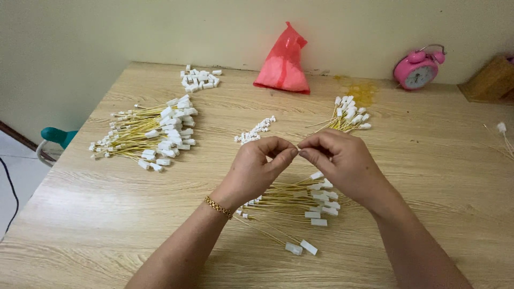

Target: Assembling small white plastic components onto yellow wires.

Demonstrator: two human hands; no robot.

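Right above the middle of the wooden table (439, 176), pinched between fingertips of both hands, a thin yellow wire, too small to make out clearly. Left hand (257, 166) closed narrow, thumb against forefinger on one end; right hand (340, 160) closed the same way on the other, fingertips of the two nearly touching. Directly beneath, a loose pile of yellow wires with white connectors (300, 206), partly hidden by the wrists. Just beyond the hands, a short row of tiny white pieces (256, 130) and a small wire bundle (348, 115). Further left, a large wire bundle (150, 134). Near the far edge, loose white housings (199, 78), a red plastic bag (284, 61) and a pink alarm clock (417, 69).
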